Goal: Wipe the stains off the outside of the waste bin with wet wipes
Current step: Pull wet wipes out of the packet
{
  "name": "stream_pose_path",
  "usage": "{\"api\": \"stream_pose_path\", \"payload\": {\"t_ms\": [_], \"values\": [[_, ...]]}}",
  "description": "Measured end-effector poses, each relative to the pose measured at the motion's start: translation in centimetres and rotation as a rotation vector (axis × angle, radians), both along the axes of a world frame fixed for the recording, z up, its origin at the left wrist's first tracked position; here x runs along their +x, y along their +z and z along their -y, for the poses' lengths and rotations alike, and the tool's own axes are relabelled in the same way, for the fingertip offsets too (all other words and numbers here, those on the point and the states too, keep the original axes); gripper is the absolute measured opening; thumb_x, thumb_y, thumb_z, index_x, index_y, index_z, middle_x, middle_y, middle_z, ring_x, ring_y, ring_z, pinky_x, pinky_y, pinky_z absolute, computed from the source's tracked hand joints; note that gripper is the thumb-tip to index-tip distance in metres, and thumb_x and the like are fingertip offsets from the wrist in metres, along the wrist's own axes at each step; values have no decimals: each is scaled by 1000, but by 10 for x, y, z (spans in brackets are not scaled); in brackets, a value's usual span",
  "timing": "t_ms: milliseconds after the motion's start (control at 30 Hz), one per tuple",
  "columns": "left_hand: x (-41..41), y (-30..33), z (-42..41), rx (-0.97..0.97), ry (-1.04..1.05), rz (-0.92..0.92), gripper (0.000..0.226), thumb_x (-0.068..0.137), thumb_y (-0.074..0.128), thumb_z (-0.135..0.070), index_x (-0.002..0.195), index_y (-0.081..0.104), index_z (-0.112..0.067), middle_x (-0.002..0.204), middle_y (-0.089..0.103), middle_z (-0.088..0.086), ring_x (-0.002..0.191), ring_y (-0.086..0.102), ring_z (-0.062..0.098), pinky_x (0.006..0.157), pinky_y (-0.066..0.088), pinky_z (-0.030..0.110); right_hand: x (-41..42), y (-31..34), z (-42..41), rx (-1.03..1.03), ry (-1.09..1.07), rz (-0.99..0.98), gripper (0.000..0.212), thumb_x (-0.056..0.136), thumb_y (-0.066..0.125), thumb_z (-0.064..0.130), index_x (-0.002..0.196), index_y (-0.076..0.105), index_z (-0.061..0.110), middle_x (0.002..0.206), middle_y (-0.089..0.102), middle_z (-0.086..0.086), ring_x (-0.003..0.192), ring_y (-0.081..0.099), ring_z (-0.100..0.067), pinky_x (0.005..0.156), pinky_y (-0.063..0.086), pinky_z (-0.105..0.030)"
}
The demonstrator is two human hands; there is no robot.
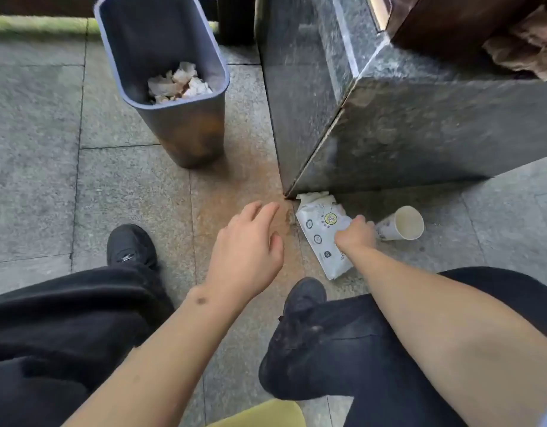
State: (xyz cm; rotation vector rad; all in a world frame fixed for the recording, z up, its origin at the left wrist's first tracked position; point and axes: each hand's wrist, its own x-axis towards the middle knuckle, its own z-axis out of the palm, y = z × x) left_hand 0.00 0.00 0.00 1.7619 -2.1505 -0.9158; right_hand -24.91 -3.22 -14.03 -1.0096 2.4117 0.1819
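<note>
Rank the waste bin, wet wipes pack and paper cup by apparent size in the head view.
1. Waste bin, clearly largest.
2. Wet wipes pack, under the right hand.
3. Paper cup, smallest, lying on its side.

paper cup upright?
No, the paper cup lies on its side on the floor, its open mouth facing the camera, just right of the wipes pack that the right hand is on.

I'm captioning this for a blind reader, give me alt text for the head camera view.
A seated person's right hand reaches down onto a white wet wipes pack on the stone floor, left hand hovering open beside it. A grey waste bin with brown stains and crumpled paper inside stands ahead; a paper cup lies tipped nearby.
</note>
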Motion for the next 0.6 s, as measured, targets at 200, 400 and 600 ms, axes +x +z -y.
{"api": "stream_pose_path", "payload": {"t_ms": [200, 400, 600], "values": [[3, -14, 0, 31, 1, 22, 55, 92, 51, -28, 145, 41, -26, 148, 43, 5, 131, 46, 27, 102, 43, 44, -8, -27, 32, -7, -21, 83, 56, 90, 49, 10, 145, 35, 14, 143, 43, -17, 127, 49, -39, 98, 43, -40], [13, -31, 0, 89, 45, 24, 56, 93, 52, -28, 148, 38, -28, 148, 42, 0, 132, 44, 21, 105, 41, 41, -18, -48, 36, 81, -193, 206, 47, 95, 42, 4, 142, 42, 9, 126, 57, -17, 79, 70, -32, 53, 55, -33], [6, -33, -5, 115, 9, 38, 61, 93, 54, -30, 150, 33, -26, 147, 42, -3, 130, 44, 18, 104, 40, 35, -15, -47, 33, 32, -107, 157, 48, 88, 56, 16, 136, 53, 8, 131, 60, -16, 118, 60, -34, 90, 54, -39]]}}
